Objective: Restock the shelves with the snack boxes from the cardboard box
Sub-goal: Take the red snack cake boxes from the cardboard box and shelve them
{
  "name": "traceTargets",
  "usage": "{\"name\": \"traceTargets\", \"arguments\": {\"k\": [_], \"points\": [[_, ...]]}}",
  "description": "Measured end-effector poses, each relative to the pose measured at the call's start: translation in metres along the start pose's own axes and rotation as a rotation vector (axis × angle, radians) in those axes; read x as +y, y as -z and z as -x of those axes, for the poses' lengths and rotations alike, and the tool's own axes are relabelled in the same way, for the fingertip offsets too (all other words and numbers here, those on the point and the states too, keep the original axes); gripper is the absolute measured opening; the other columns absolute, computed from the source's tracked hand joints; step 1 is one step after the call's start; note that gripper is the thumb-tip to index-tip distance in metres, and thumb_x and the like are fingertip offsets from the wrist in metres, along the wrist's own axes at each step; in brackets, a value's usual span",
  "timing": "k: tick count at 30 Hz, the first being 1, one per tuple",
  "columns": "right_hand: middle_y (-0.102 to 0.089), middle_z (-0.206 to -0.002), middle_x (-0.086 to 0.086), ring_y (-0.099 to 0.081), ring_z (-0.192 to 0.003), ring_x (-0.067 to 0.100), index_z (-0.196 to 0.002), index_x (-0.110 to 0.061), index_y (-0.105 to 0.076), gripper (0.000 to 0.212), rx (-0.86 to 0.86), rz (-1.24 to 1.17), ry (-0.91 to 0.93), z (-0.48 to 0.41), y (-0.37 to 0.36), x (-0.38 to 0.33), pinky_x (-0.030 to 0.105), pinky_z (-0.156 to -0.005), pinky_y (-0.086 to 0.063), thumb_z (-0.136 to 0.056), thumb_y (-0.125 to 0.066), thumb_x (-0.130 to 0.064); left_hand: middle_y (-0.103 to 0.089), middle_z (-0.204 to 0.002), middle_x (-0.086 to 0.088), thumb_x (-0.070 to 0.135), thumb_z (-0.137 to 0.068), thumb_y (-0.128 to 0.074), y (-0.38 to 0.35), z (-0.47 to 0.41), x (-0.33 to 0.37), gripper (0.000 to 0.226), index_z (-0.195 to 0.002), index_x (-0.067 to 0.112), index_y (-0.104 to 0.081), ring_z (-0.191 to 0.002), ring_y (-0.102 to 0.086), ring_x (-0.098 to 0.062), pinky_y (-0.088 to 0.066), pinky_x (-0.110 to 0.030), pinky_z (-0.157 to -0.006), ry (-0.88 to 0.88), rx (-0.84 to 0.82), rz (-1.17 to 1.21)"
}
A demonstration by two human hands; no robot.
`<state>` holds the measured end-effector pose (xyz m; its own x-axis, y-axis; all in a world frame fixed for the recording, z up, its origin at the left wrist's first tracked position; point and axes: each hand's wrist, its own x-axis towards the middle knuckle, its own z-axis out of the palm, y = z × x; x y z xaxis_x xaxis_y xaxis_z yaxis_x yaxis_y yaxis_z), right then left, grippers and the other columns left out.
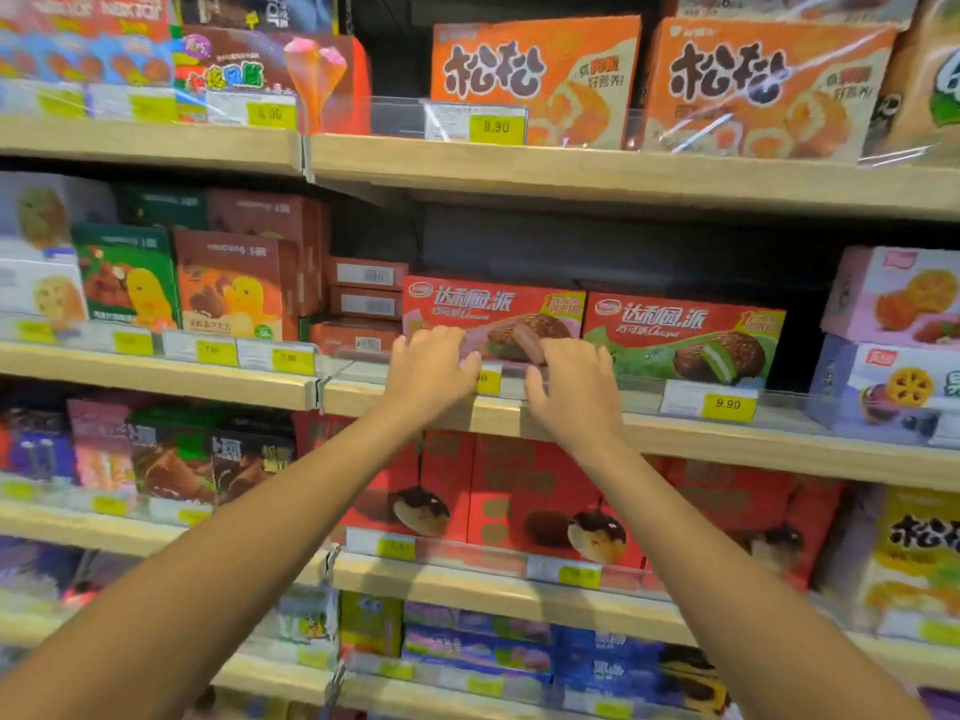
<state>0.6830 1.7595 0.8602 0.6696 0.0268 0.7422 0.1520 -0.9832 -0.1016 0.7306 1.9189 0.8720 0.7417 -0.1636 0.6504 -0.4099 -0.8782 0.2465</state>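
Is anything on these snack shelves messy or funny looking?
A little. Three small red boxes left of the pink pie box are stacked showing barcode ends instead of picture fronts. Nothing looks spilled or torn.
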Motion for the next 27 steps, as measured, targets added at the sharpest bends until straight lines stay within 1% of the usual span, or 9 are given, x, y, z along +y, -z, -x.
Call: {"name": "traceTargets", "arguments": {"k": [2, 4, 7, 10, 15, 19, 23, 25, 27], "points": [[-0.054, -0.129, 0.013, -0.045, -0.124, 0.033, -0.125, -0.009, -0.053, 0.043, 0.000, 0.097, 0.001, 0.025, -0.020, -0.023, 0.054, -0.106, -0.029, -0.086, -0.051, -0.026, -0.048, -0.139, -0.006, 0.032, -0.093, -0.045, -0.003, 0.034, -0.024, 0.043, -0.131, 0.014, -0.048, -0.132, -0.038, -0.026, -0.022, -0.047, -0.110, -0.056, 0.019, -0.020], [-0.039, -0.145, 0.021, -0.034, -0.136, 0.039, -0.132, -0.005, -0.048, 0.056, 0.006, 0.099, -0.012, 0.048, -0.036, -0.041, 0.057, -0.107, -0.028, -0.081, -0.057, -0.025, -0.032, -0.151, -0.006, 0.032, -0.091, -0.049, -0.010, 0.065, -0.044, 0.055, -0.140, 0.012, -0.038, -0.142, -0.025, -0.026, -0.018, -0.050, -0.113, -0.118, 0.049, -0.011], [-0.041, -0.142, 0.027, -0.042, -0.130, 0.044, -0.128, 0.000, -0.052, 0.060, 0.024, 0.116, 0.056, 0.090, -0.058, -0.067, 0.059, -0.104, -0.034, -0.073, -0.068, -0.022, -0.036, -0.149, -0.011, 0.033, -0.085, -0.052, -0.022, 0.118, -0.074, 0.059, -0.137, 0.007, -0.042, -0.138, -0.032, -0.030, -0.025, -0.051, -0.111, -0.197, 0.061, 0.021], [-0.046, -0.139, 0.025, -0.047, -0.125, 0.041, -0.125, -0.001, -0.054, 0.059, -0.038, 0.065, 0.162, 0.147, -0.088, -0.091, 0.058, -0.101, -0.037, -0.071, -0.070, -0.018, -0.043, -0.143, -0.012, 0.036, -0.084, -0.046, -0.044, 0.180, -0.111, 0.059, -0.135, 0.005, -0.045, -0.132, -0.040, -0.030, -0.032, -0.047, -0.108, -0.211, -0.048, 0.053], [-0.052, -0.131, 0.021, -0.049, -0.122, 0.039, -0.122, 0.000, -0.054, 0.052, -0.369, -0.019, 0.229, 0.239, -0.138, -0.105, 0.052, -0.104, -0.040, -0.075, -0.069, -0.014, -0.049, -0.136, -0.013, 0.028, -0.088, -0.049, -0.087, 0.269, -0.166, 0.056, -0.138, 0.004, -0.041, -0.127, -0.046, -0.031, -0.036, -0.041, -0.105, -0.106, -0.336, 0.111], [-0.062, -0.109, 0.022, -0.060, -0.101, 0.041, -0.110, 0.003, -0.061, 0.043, -0.678, -0.120, 0.178, 0.314, -0.186, -0.113, 0.045, -0.085, -0.051, -0.068, -0.069, -0.002, -0.059, -0.121, -0.017, 0.031, -0.085, -0.046, -0.135, 0.349, -0.208, 0.054, -0.132, 0.005, -0.048, -0.110, -0.057, -0.035, -0.045, -0.039, -0.089, 0.030, -0.595, 0.173], [-0.062, -0.109, 0.021, -0.060, -0.099, 0.040, -0.115, 0.002, -0.060, 0.037, -0.985, -0.202, 0.048, 0.385, -0.232, -0.114, 0.046, -0.074, -0.054, -0.079, -0.054, -0.006, -0.059, -0.117, -0.015, 0.025, -0.084, -0.049, -0.181, 0.417, -0.229, 0.044, -0.125, 0.011, -0.052, -0.106, -0.058, -0.036, -0.048, -0.040, -0.083, 0.140, -0.874, 0.140], [-0.063, -0.106, 0.019, -0.062, -0.094, 0.038, -0.111, -0.001, -0.062, 0.033, -1.103, -0.218, 0.058, 0.426, -0.261, -0.116, 0.042, -0.067, -0.053, -0.080, -0.054, -0.008, -0.056, -0.124, -0.013, 0.028, -0.085, -0.048, -0.209, 0.458, -0.239, 0.048, -0.130, 0.011, -0.048, -0.113, -0.053, -0.033, -0.045, -0.039, -0.089, 0.186, -0.988, 0.118], [-0.062, -0.115, 0.014, -0.061, -0.100, 0.034, -0.117, -0.007, -0.059, 0.032, -1.238, -0.242, 0.047, 0.466, -0.294, -0.120, 0.040, -0.072, -0.052, -0.086, -0.050, -0.010, -0.049, -0.136, -0.010, 0.031, -0.088, -0.050, -0.242, 0.502, -0.250, 0.054, -0.138, 0.012, -0.040, -0.125, -0.046, -0.029, -0.041, -0.038, -0.098, 0.246, -1.086, 0.096]]}}
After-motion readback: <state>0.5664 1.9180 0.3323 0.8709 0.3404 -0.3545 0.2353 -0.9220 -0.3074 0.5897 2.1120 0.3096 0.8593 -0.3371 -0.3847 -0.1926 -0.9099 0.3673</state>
